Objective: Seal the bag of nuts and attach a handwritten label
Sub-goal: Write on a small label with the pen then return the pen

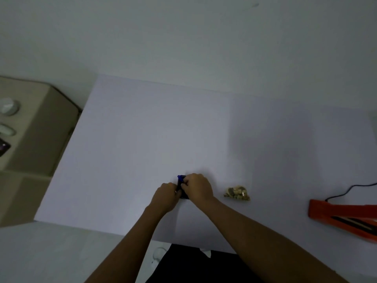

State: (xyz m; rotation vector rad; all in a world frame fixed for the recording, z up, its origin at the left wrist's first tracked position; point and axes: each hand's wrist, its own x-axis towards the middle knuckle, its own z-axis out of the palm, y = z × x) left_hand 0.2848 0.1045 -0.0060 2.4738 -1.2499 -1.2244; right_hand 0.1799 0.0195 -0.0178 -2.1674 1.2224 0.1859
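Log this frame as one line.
left hand: grips blue pen | right hand: grips blue pen | bag of nuts: on table, untouched | orange sealer: far right

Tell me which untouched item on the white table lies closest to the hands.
The bag of nuts, just right of the right hand, not touching it. The orange sealer sits much farther off at the right edge.

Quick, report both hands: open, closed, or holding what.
The left hand is closed, gripping the blue-tipped pen.
The right hand is closed, gripping the same pen from the other side.
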